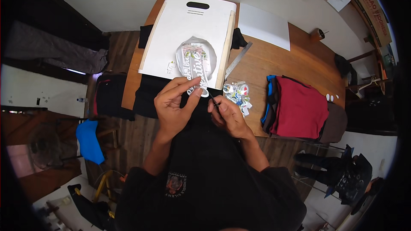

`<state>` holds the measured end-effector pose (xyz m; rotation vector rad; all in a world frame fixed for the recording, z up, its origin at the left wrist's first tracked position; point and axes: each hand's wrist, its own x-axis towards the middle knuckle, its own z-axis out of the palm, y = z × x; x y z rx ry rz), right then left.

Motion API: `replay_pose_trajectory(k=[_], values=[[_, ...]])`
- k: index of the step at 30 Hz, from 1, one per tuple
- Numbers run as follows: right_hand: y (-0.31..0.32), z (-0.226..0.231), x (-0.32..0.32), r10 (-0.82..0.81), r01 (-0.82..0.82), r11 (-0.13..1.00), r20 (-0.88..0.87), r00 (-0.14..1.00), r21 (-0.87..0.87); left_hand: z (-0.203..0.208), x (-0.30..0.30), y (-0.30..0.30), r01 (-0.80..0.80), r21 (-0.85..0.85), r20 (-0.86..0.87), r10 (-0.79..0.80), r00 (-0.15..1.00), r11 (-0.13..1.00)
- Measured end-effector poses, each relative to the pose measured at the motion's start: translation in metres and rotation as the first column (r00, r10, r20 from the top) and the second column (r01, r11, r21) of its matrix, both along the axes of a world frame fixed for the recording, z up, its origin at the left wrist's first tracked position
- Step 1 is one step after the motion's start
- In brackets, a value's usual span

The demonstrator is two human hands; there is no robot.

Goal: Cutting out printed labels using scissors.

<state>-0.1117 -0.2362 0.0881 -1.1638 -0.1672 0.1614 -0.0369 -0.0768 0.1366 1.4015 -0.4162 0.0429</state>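
My left hand (177, 100) pinches a white lettered cut-out (204, 89), like a sticker, between thumb and fingertips. In my right hand (228, 113) is a slim dark pointed tool (211, 98), its tip close to the cut-out; the fingers hide most of it, so its exact kind cannot be made out. Just beyond the hands lies a large white board (167, 34) with a handle slot and wooden strips along its sides. On it sits a round pale holder (182, 48) with several printed cut-outs. More colourful cut-outs (238, 96) are piled right of the board.
A metal ruler (239, 60) and a white sheet (263, 23) lie on the wooden table (306, 66). Folded garments (299, 107), red on top, are stacked at the right. A brown cup (316, 35) stands farther back. A blue cloth (89, 139) hangs at the left.
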Motion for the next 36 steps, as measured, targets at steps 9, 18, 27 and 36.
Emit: replay_pose_trajectory(k=[9,18,27,36], values=[[0.007,-0.003,0.000,-0.043,0.045,0.988,-0.018,0.999,0.147,-0.001,0.002,-0.003,-0.035,-0.008,0.007,0.035,0.999,0.999],[0.023,0.007,0.003,-0.108,0.105,0.987,0.019,0.994,0.119,-0.006,0.001,-0.005,-0.101,0.021,0.039,0.100,0.994,0.995],[0.023,-0.004,0.002,-0.116,0.112,0.992,0.055,0.992,0.064,-0.005,-0.001,-0.005,-0.131,0.059,0.053,0.128,0.990,0.990],[0.021,-0.009,-0.002,-0.105,0.102,0.988,0.021,0.994,0.114,-0.005,-0.002,-0.005,-0.118,0.076,0.084,0.111,0.990,0.990]])
